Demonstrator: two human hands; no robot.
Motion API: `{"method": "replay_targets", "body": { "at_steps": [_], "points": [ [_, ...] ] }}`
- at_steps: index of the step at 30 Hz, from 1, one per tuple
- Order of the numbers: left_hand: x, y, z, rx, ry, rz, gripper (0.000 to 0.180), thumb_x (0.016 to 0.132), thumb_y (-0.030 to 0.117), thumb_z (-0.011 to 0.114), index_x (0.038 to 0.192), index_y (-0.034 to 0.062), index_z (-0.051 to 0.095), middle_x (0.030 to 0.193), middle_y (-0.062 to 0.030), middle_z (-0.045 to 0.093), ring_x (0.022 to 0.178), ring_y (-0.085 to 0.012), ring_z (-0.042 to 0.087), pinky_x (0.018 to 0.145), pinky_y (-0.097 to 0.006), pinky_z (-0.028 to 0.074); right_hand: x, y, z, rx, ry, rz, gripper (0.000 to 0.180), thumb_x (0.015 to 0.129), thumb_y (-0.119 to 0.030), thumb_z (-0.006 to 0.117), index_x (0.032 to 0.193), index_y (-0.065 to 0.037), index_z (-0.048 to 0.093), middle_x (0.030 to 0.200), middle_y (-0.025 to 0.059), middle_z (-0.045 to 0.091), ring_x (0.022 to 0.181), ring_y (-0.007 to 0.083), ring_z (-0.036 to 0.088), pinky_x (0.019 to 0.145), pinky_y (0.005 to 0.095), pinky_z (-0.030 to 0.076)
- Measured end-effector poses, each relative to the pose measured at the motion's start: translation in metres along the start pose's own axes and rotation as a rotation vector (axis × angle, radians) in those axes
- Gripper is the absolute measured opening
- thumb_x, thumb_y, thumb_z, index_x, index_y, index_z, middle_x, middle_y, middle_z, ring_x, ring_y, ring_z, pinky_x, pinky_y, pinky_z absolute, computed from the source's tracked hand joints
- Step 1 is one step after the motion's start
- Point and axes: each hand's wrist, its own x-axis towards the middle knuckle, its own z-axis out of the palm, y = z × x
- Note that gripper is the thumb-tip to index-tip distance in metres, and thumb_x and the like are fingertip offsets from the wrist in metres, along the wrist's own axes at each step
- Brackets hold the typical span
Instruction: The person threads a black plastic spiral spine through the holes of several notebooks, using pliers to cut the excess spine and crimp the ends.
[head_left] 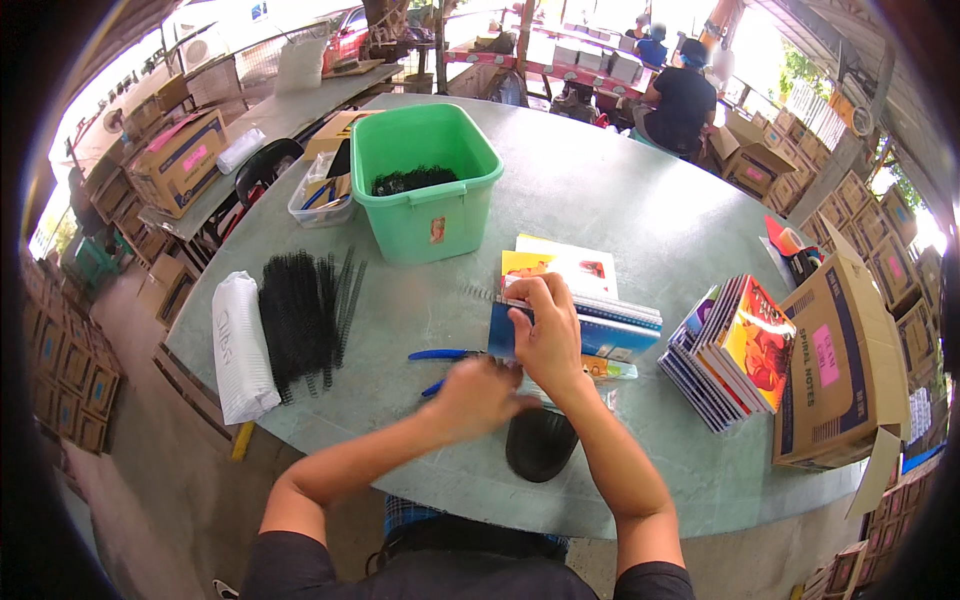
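My right hand [548,325] is closed on a blue notebook [590,335], its fingers over the top edge and its thumb on the near side. A loose end of spiral coil [478,292] sticks out to the left from the notebook's upper edge. Just below, my left hand [475,398] is smeared by motion, so its fingers cannot be read. Beside it are blue tool handles [440,354], partly hidden by that hand. A rounded black object [541,445] rests on the table under my right wrist. Behind the held notebook lie yellow and white notebooks [560,262].
Black spiral coils [300,315] lie left beside a white wrapped bundle [241,345]. A green bin [430,215] holding more coils stands behind, near a clear tray [322,212]. Rightward are stacked notebooks [745,345] and an open carton [840,365]. People [680,100] sit farther back.
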Motion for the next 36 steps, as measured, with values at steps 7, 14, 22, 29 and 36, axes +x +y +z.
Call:
{"method": "replay_targets", "body": {
  "at_steps": [7,14,22,29,36],
  "points": [
    [-0.005,0.008,0.035,-0.612,-0.11,-0.227,0.055,0.07,0.027,0.078,0.114,0.0038,0.054,0.108,-0.0167,0.058,0.099,-0.0345,0.057,0.084,-0.042,0.046,-0.021,0.016,-0.05,-0.26,-0.12,0.083,0.015,0.079,-0.018,0.067,0.091,-0.01,0.064,0.086,0.0075,0.067,0.085,0.0273,0.062,0.079,0.0377,0.045],
    [-0.004,-0.018,-0.047,-0.335,0.332,0.025,0.035,0.077,0.005,0.068,0.11,0.0032,0.059,0.092,-0.009,0.056,0.086,-0.0192,0.056,0.079,-0.031,0.045,-0.031,0.037,-0.07,-0.205,-0.016,0.078,0.016,0.082,-0.027,0.065,0.08,-0.012,0.067,0.073,0.0037,0.065,0.073,0.0209,0.06,0.071,0.0343,0.039],
    [-0.011,-0.021,-0.06,-0.309,0.649,0.035,0.037,0.084,0.007,0.064,0.12,0.0022,0.057,0.108,-0.0103,0.062,0.097,-0.0204,0.06,0.085,-0.03,0.046,-0.032,0.035,-0.067,-0.216,-0.005,0.092,0.014,0.084,-0.026,0.064,0.078,-0.014,0.068,0.068,-0.0001,0.063,0.066,0.0187,0.057,0.063,0.0328,0.035],
    [-0.014,-0.011,-0.056,-0.292,0.358,-0.028,0.038,0.081,0.004,0.064,0.118,0.01,0.062,0.092,-0.0093,0.064,0.076,-0.0165,0.058,0.071,-0.03,0.048,-0.036,0.028,-0.067,-0.232,-0.022,0.119,0.013,0.083,-0.026,0.064,0.079,-0.014,0.068,0.068,-0.0004,0.063,0.064,0.0184,0.056,0.062,0.0329,0.036],
    [-0.005,-0.003,-0.057,-0.378,0.262,0.032,0.037,0.083,0.0,0.059,0.118,0.0111,0.062,0.082,-0.0093,0.06,0.078,-0.0195,0.059,0.071,-0.032,0.048,-0.038,0.021,-0.071,-0.259,-0.015,0.069,0.01,0.083,-0.024,0.064,0.084,-0.014,0.068,0.069,0.0005,0.06,0.068,0.0197,0.056,0.064,0.034,0.037]
  ]
}}
